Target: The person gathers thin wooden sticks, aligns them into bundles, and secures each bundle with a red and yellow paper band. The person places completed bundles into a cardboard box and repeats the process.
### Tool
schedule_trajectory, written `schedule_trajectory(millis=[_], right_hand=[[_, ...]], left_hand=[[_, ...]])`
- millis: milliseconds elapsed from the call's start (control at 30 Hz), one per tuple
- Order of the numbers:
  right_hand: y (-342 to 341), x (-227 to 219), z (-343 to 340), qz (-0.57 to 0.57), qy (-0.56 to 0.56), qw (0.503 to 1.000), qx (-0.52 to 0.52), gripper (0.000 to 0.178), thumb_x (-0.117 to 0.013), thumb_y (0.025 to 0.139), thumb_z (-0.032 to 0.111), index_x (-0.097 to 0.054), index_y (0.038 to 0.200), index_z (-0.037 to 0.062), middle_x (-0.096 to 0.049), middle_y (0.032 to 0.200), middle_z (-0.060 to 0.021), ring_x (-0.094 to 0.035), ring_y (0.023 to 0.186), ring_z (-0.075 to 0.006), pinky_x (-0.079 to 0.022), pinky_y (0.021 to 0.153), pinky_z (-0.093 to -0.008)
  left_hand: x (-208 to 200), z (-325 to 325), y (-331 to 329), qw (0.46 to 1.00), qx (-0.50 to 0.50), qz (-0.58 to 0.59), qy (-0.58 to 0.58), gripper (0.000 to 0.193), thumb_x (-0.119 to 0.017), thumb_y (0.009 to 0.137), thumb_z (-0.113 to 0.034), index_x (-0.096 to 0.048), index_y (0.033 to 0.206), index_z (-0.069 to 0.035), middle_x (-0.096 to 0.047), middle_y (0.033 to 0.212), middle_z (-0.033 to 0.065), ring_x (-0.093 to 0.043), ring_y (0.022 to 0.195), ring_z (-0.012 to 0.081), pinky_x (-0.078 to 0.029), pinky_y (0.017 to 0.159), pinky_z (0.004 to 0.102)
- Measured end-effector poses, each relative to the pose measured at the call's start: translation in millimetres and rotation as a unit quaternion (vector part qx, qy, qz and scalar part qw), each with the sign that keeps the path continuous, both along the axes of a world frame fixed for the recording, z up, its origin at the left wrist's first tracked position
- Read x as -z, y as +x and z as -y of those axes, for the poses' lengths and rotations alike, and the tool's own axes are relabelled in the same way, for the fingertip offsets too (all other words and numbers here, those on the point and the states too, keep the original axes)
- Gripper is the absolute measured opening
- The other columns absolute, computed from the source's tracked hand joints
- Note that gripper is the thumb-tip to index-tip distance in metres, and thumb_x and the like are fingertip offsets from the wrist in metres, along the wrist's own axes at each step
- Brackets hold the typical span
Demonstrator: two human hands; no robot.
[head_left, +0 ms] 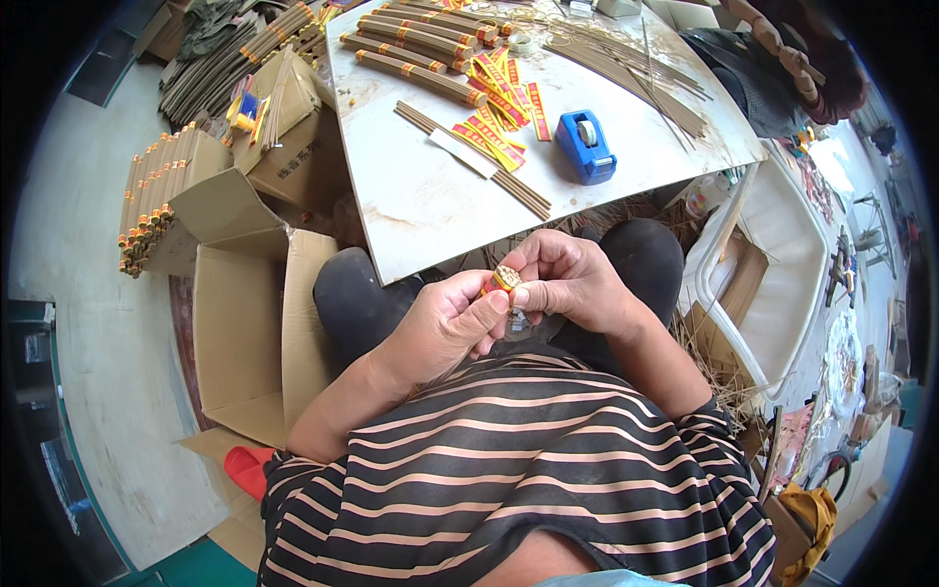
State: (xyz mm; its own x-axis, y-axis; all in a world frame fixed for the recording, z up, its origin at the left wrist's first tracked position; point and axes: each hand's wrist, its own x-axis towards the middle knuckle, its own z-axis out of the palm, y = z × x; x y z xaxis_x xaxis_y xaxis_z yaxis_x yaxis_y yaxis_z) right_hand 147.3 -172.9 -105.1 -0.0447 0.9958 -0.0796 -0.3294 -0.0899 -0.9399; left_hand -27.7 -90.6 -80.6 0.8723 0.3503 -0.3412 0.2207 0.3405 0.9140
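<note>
A bundle of incense sticks (508, 278), seen end-on with a red and yellow paper band round it, is held over my lap. My left hand (442, 325) is closed round it, thumb along its side. With thumb and fingers, my right hand (575, 281) pinches the band near the bundle's end. Most of the bundle's length is hidden by the hands. On the table (401, 220) just beyond lie a few loose incense sticks (472, 158) with a white paper strip (463, 155) across them, a blue tape dispenser (586, 149) and scattered red and yellow paper labels (509, 98).
Banded incense bundles (411, 64) lie at the table's far left, loose sticks (626, 83) at its far right. An open cardboard box (240, 323) stands left of my knee. More bundles (156, 201) are stacked beyond it. To the right is a white plastic tub (782, 328). Another person's hand (768, 39) shows at upper right.
</note>
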Motion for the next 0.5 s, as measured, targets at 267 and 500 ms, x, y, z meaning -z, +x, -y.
schedule_trajectory(millis=[267, 500], right_hand=[[122, 44, -35, 0.304, -0.070, 0.892, 0.328, 0.028, -0.056, 0.088, 0.024, -0.058, 0.100, -0.0009, -0.058, 0.084, -0.0040, -0.053, 0.072, -0.0101, -0.045, 0.063, -0.0251], [174, 57, -65, 0.277, -0.276, 0.896, 0.210, 0.033, -0.067, 0.076, 0.033, -0.062, 0.089, 0.0030, -0.055, 0.076, -0.0030, -0.046, 0.063, -0.0107, -0.042, 0.058, -0.0257]], left_hand=[[-22, -34, 49, 0.993, -0.058, 0.009, 0.104, 0.031, -0.046, 0.093, -0.031, -0.053, 0.101, -0.002, -0.052, 0.066, 0.0000, -0.044, 0.050, 0.0032, -0.036, 0.044, 0.0163], [4, -95, 158, 0.998, 0.004, 0.066, 0.019, 0.025, -0.048, 0.093, -0.028, -0.049, 0.084, -0.004, -0.051, 0.064, 0.0029, -0.046, 0.048, 0.0054, -0.038, 0.039, 0.0182]])
